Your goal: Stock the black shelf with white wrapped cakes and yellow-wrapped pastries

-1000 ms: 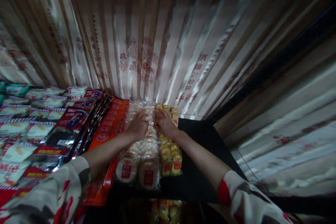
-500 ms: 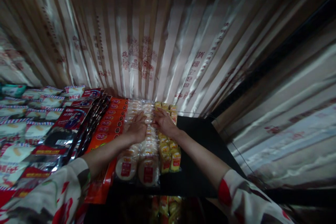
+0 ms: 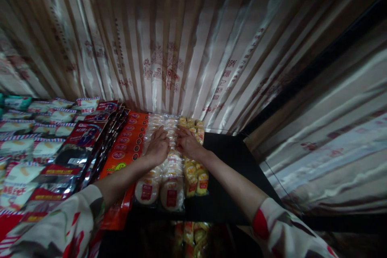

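Note:
My left hand lies flat, fingers stretched out, on a clear pack of round rice crackers with red labels. Beside it my right hand rests palm down, fingers extended, where the cracker pack meets a row of small yellow-wrapped snacks. Both packs lie lengthwise on a dark shelf. Neither hand grips anything. Both arms wear floral sleeves.
Orange-red snack bags lie just left of the crackers, then dark bags and white packs with red-blue stripes. A striped satin curtain hangs behind the shelf. More yellow packs show on a lower level.
Both hands stay on the packs with almost no shift. The view has tilted slightly, so the packs and hands sit a little higher in the picture.

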Available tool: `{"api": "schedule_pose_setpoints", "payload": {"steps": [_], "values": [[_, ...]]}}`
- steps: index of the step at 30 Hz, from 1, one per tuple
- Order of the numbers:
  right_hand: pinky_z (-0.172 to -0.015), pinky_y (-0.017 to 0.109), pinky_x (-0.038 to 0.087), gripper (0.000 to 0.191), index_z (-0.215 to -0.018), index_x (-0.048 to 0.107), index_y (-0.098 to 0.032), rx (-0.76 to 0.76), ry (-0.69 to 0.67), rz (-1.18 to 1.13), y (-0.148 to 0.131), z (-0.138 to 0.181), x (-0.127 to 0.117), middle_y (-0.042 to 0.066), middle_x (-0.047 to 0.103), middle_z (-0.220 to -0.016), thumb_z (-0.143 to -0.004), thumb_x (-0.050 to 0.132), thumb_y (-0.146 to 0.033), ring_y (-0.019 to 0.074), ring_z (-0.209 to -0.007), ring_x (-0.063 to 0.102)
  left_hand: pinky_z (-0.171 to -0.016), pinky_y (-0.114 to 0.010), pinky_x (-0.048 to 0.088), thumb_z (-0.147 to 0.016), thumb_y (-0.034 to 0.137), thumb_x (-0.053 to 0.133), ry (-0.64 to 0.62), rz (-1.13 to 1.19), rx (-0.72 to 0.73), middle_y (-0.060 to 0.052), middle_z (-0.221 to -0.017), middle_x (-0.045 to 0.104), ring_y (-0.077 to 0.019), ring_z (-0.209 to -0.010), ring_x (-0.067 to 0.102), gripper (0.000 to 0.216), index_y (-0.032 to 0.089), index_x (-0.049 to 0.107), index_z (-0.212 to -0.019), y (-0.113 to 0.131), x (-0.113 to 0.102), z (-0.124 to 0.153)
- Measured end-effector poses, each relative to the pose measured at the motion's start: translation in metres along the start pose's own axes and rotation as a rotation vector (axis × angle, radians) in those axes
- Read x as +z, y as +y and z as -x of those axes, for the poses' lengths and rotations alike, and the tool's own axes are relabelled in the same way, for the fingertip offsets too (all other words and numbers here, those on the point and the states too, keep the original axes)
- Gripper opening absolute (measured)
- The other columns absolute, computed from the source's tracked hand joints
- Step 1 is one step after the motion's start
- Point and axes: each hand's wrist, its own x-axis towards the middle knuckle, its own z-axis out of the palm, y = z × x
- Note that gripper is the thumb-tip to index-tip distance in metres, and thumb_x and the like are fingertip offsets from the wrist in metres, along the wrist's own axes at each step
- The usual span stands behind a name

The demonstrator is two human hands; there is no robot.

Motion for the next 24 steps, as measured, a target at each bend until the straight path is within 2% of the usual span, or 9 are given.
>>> {"api": "schedule_pose_setpoints", "payload": {"steps": [2,6,9,13,18,24], "values": [[-0.106,0.048,0.023,0.010,-0.077,0.072,-0.014,0.003,-0.003,0.019,-0.002,0.000,0.000,0.013,0.050,-0.132,-0.073,0.064,-0.019,0.0320,-0.134,0.023,-0.113,-0.044,0.021,-0.079,0.017,0.047,0.019,0.028,0.040,-0.014,-0.134,0.047,-0.0302,-0.138,0.018,0.020,0.011,0.066,-0.086,0.001,-0.004,0.005],[-0.105,0.049,0.023,0.012,-0.081,0.071,-0.014,0.017,-0.016,0.027,-0.004,0.001,-0.001,0.013,0.050,-0.131,-0.074,0.062,-0.019,0.0323,-0.135,0.022,-0.111,-0.051,0.018,-0.076,0.023,0.053,-0.088,0.053,0.106,-0.013,-0.138,0.044,-0.0315,-0.139,0.012,0.017,0.013,0.067,-0.076,0.003,-0.011,0.014],[-0.104,0.050,0.023,0.013,-0.083,0.071,-0.015,0.024,-0.019,0.032,-0.005,0.002,-0.002,0.013,0.050,-0.131,-0.075,0.062,-0.020,0.0327,-0.134,0.022,-0.111,-0.054,0.017,-0.073,0.022,0.055,-0.156,0.057,0.098,-0.013,-0.141,0.040,-0.0320,-0.139,0.009,0.015,0.013,0.067,-0.076,0.004,-0.013,0.016],[-0.104,0.049,0.024,0.013,-0.083,0.071,-0.015,0.031,-0.021,0.029,-0.006,0.003,-0.003,0.012,0.053,-0.128,-0.075,0.063,-0.021,0.0323,-0.134,0.024,-0.111,-0.052,0.017,-0.071,0.015,0.053,-0.184,0.059,0.057,-0.015,-0.141,0.039,-0.0319,-0.139,0.009,0.015,0.011,0.066,-0.077,0.006,-0.014,0.014],[-0.105,0.049,0.023,0.011,-0.081,0.070,-0.015,0.048,-0.015,0.000,-0.004,0.002,0.002,0.013,0.053,-0.127,-0.075,0.064,-0.021,0.0316,-0.133,0.026,-0.113,-0.047,0.019,-0.071,0.014,0.051,-0.169,0.044,0.032,-0.017,-0.138,0.043,-0.0305,-0.138,0.016,0.018,0.010,0.066,-0.081,0.006,-0.008,0.015],[-0.106,0.049,0.022,0.014,-0.086,0.068,-0.016,0.004,0.058,-0.055,-0.009,0.013,-0.003,0.013,0.052,-0.130,-0.079,0.060,-0.025,0.0287,-0.133,0.028,-0.113,-0.045,0.021,-0.075,0.015,0.046,-0.077,0.015,-0.029,-0.014,-0.137,0.045,-0.0294,-0.137,0.022,0.026,0.009,0.065,-0.091,0.007,0.003,0.019]]}}
